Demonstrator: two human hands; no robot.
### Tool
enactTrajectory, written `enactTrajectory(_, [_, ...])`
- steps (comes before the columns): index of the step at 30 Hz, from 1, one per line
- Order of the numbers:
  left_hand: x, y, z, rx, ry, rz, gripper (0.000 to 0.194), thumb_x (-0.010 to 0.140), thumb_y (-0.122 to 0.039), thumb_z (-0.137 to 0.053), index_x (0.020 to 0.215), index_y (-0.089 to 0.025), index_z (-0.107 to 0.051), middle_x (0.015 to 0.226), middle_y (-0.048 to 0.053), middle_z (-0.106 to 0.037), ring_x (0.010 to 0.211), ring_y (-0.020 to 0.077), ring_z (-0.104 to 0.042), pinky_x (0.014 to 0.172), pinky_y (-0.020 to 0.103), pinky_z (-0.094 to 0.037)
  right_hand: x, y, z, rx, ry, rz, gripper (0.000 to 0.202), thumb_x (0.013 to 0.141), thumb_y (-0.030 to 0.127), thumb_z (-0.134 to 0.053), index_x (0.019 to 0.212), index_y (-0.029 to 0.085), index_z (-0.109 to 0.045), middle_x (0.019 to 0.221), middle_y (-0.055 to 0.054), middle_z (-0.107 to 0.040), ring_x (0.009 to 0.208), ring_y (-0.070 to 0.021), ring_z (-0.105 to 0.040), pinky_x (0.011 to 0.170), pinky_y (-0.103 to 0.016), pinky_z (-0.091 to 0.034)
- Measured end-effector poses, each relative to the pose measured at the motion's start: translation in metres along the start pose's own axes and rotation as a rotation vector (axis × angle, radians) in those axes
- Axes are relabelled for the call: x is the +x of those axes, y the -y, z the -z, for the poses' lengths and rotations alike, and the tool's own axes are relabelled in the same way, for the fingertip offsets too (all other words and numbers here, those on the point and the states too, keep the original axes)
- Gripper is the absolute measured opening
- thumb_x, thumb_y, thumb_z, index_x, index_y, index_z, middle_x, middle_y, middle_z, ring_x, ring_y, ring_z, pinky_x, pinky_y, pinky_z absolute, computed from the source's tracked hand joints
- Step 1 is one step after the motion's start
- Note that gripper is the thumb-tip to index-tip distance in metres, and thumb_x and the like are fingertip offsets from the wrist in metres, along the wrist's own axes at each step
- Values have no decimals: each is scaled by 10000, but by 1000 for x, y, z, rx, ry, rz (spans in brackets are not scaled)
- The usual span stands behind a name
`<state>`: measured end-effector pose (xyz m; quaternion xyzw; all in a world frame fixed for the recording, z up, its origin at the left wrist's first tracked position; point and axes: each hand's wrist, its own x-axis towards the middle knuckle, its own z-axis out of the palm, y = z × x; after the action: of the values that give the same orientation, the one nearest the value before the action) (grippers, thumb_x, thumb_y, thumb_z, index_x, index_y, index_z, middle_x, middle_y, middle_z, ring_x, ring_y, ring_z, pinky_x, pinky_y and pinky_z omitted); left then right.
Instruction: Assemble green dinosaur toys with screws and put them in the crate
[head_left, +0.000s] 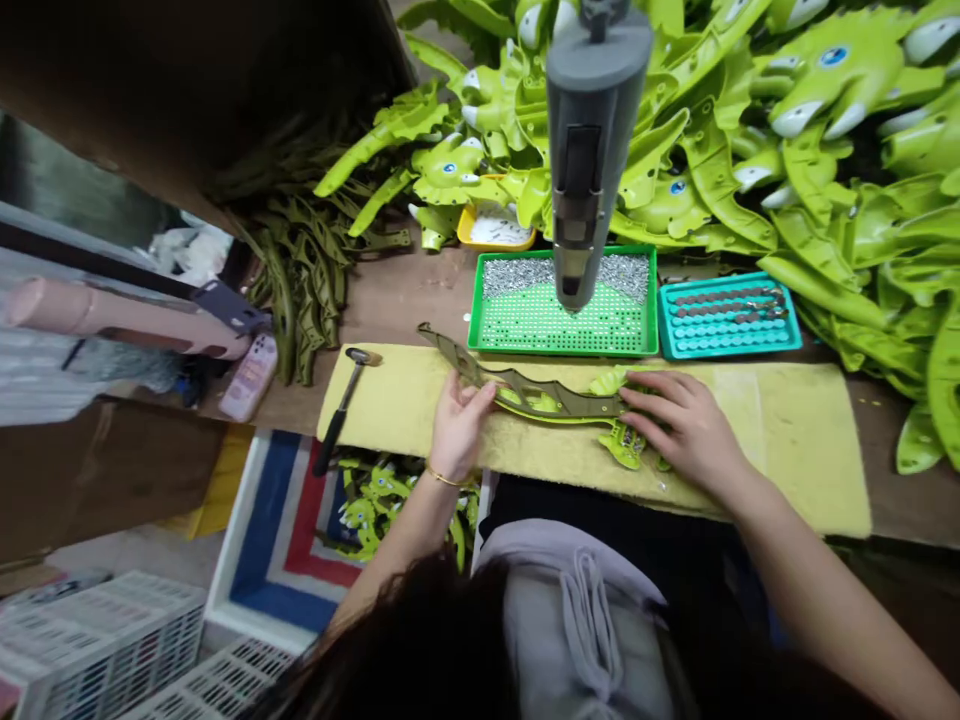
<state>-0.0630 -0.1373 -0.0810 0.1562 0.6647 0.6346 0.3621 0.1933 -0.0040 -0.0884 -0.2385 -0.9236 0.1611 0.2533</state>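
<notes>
My left hand (pixel 459 425) grips the left part of a long, curved olive-brown plastic strip (pixel 570 402), thumb on top. The strip lies along a lime-green toy shell (pixel 628 447), whose parts show below and at the right end. My right hand (pixel 686 430) has its fingers curled on the right end of the strip and shell; its fingertips press there, and the thumb is mostly hidden. Both pieces are just above a yellow cloth (pixel 787 430). Left of them on the cloth rests a small hammer (pixel 346 410) with a black handle.
A grey power screwdriver (pixel 596 130) hangs above a green tray (pixel 562 350) of screws. Beside it are a teal tray (pixel 731 350) and a yellow tray (pixel 495 243). Green shells (pixel 720 190) pile behind; olive strips (pixel 307 280), a phone (pixel 251 375) and pink bottle (pixel 97 310) are left.
</notes>
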Motion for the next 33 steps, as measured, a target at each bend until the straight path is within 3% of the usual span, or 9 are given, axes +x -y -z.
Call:
enactTrajectory(4, [-17, -4, -5, 620, -120, -537, 607, 738, -298, -765, 1279, -200, -506, 1149, 112, -579, 1093, 226, -563, 927, 375, -491, 0, 3, -3, 3, 53, -38, 270, 890, 351, -598, 1082, 199, -710, 1197, -81, -700, 1070, -234, -610, 921, -427, -506])
enactTrajectory(8, [-50, -4, -49, 799, 388, -831, 363, 828, -249, -689, 1170, -150, -615, 1077, 118, -592, 1040, 220, -574, 928, 387, -499, 0, 2, -7, -19, 102, -82, 302, 917, 381, -546, 1137, 234, -690, 1250, -66, -675, 1144, -246, -564, 965, -456, -462])
enactTrajectory(10, [-61, -1, -70, 678, 635, -800, 241, 874, -216, -632, 1104, -144, -643, 992, 95, -644, 954, 180, -619, 867, 323, -526, 1, 4, -3, -22, 111, -84, 296, 921, 384, -538, 1135, 245, -688, 1258, -60, -669, 1164, -249, -545, 975, -458, -443])
enactTrajectory(12, [-64, 2, -83, 572, 702, -668, 133, 899, -195, -585, 990, -158, -674, 916, 66, -687, 879, 152, -650, 816, 283, -538, 1, 12, 5, -47, 80, -97, 264, 927, 358, -532, 1109, 252, -691, 1246, -51, -672, 1157, -247, -539, 971, -452, -424])
enactTrajectory(18, [-50, -1, -85, 324, 518, -64, 172, 779, -320, -702, 840, -160, -711, 788, 38, -736, 695, 153, -682, 663, 269, -569, -14, 54, 16, 117, -111, -256, 328, 876, 370, -615, 1146, 183, -618, 992, -69, -721, 927, -207, -604, 806, -365, -438])
enactTrajectory(22, [-49, -1, -85, 203, 448, -3, 200, 722, -314, -756, 838, -157, -711, 775, 36, -731, 687, 145, -678, 672, 261, -570, -19, 64, -5, 94, -170, -322, 192, 891, 343, -608, 1004, 196, -658, 866, -39, -732, 842, -181, -608, 782, -342, -405])
enactTrajectory(26, [-50, 4, -83, 210, 442, -121, 209, 784, -291, -721, 953, -173, -689, 786, 41, -724, 706, 160, -684, 676, 284, -569, -16, 56, -11, 78, -123, -296, 159, 922, 318, -560, 896, 231, -690, 812, -8, -730, 804, -164, -577, 765, -332, -373])
enactTrajectory(30, [-42, 13, -71, 563, 568, -674, 201, 854, -250, -633, 1040, -198, -687, 1146, 95, -703, 1136, 247, -631, 1051, 472, -460, -20, 48, -3, -59, -47, -202, 182, 933, 307, -532, 937, 228, -695, 911, -43, -702, 864, -176, -555, 768, -335, -350])
enactTrajectory(33, [-34, 25, -62, 726, 682, -859, 345, 868, -283, -625, 1203, -198, -624, 1341, 129, -605, 1330, 283, -498, 1182, 560, -268, -23, 44, 0, -202, -1, -113, 178, 931, 306, -532, 926, 227, -692, 907, -45, -685, 850, -174, -533, 754, -333, -330])
